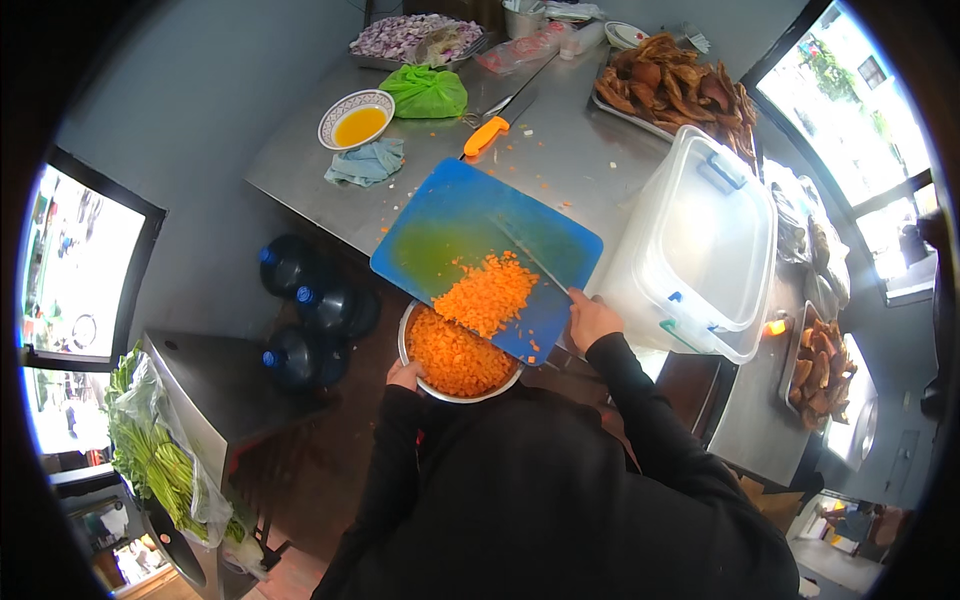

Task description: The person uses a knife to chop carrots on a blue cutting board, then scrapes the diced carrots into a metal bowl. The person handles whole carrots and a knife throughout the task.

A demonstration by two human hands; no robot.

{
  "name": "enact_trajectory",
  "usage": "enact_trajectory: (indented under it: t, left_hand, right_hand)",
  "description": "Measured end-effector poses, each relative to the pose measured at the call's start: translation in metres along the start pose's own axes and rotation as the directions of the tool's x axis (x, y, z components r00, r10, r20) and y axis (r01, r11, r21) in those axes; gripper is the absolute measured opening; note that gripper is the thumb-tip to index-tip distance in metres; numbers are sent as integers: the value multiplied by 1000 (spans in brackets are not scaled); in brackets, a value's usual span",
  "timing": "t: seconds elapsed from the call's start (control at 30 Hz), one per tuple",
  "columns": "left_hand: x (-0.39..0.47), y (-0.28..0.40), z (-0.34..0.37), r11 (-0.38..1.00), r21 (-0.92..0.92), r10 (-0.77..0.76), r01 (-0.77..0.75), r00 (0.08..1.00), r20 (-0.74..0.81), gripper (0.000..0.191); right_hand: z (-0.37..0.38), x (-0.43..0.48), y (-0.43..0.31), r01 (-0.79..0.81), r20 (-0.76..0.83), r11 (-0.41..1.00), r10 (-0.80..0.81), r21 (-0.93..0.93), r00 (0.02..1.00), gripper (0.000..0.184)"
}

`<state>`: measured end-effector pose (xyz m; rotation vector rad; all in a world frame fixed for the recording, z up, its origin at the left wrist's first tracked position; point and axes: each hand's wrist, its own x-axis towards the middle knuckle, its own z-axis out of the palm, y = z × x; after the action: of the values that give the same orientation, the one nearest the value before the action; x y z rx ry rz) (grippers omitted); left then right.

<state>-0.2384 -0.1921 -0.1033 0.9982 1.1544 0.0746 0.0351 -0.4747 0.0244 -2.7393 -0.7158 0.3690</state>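
Observation:
My left hand [406, 374] grips the rim of a round metal bowl [403, 341] full of diced orange vegetable, likely carrot [457, 360]. The bowl is under the near edge of a blue cutting board [480, 195], which overhangs the table edge. In my right hand [594, 321] is a knife [541, 264], its blade lying across the board beside a heap of orange dice [491, 292]. A second knife with an orange handle [487, 136] rests on the table behind the board.
On the steel table [300, 161] are a bowl of yellow liquid [360, 126], a blue cloth [367, 162], a green bag [424, 91], a tray of chopped onion [397, 37] and a tray of browned meat-like pieces [667, 86]. Clear plastic bins [697, 240] stand right; water jugs [322, 311] stand below left.

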Motion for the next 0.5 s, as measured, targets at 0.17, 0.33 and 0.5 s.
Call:
enact_trajectory:
  t: [0.17,0.33,0.5]
  left_hand:
    - [6,-10,9,995,-89,38,-39,999,-6,40]
    - [-6,3,18,998,56,31,-26,997,-77,39]
    - [-14,12,20,999,13,39,-38,998,-55,34]
  right_hand:
    - [2,-13,-11,96,60,995,-96,11,994,33]
    - [6,-33,-22,174,71,985,-175,21,982,32]
    - [15,-58,-27,282,40,958,-285,55,958,29]
